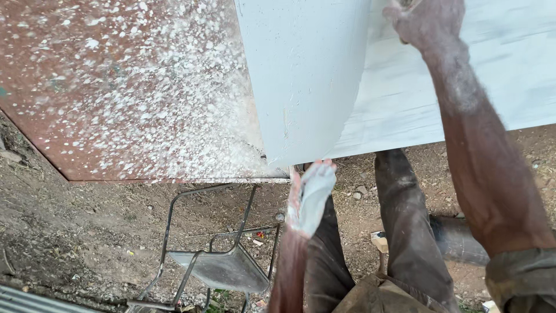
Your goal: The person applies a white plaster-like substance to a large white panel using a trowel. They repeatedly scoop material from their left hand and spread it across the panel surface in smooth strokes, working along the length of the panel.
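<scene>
Right hand (427, 22) on down-curling white sheet (307, 75)

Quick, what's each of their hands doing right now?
Left hand: open, flat and paint-covered, at the lower edge of the pale painted panel; holding nothing.
Right hand: on the panel up top; whether it grips cannot be told.

Dusty brown trousers, rolled sleeve (521, 278)

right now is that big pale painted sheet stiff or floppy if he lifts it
The pale painted sheet probably flexes: its corner curls downward past the speckled rusty table. It may be slippery or smear, since the left hand is coated in pale paint. The right hand grips its upper part.
</scene>
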